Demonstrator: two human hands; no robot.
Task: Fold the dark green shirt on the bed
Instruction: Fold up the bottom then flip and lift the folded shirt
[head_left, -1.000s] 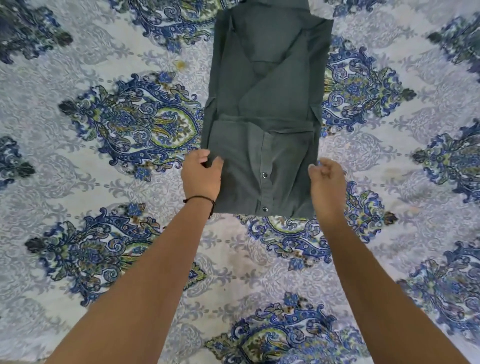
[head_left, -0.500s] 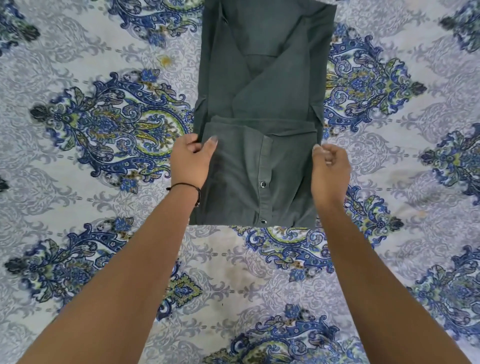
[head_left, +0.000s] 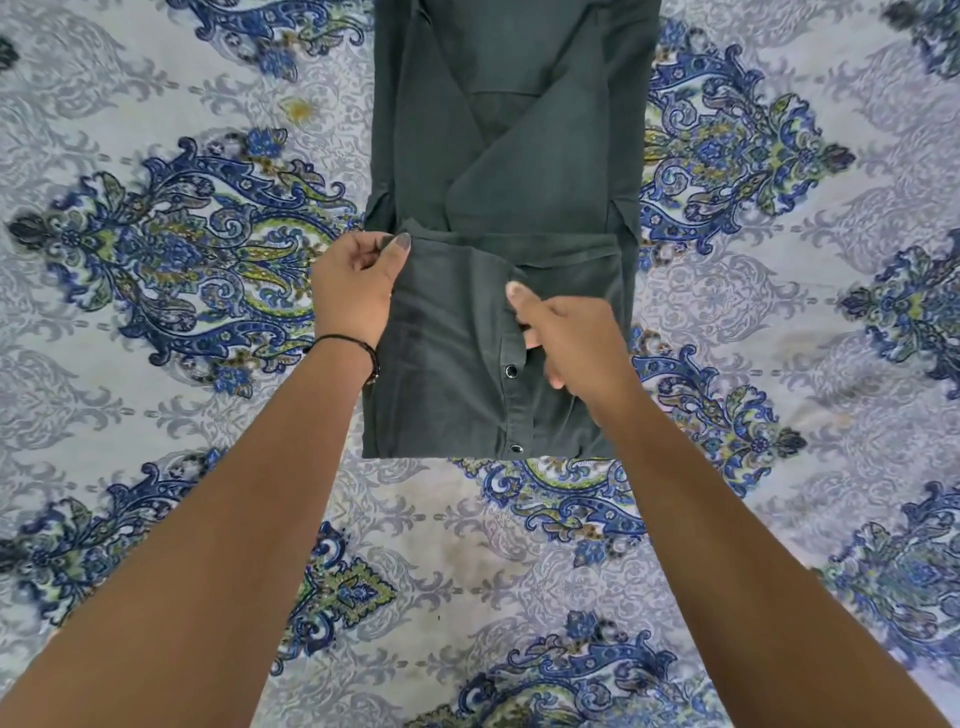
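No brand, label or writing could be read on the dark green shirt (head_left: 519, 171), which lay as a long folded strip on the bed (head_left: 156, 493) from the centre toward 12 o'clock, its near end turned up over itself with 2 snap buttons (head_left: 511, 371) showing. The left hand (head_left: 356, 288) had its grip pinched on the turned-up flap's corner at 10 o'clock, a thin black wristband (head_left: 358, 345) on that wrist. The right hand (head_left: 569, 340) pinched the snap placket at the flap's middle, covering cloth toward 3 o'clock.
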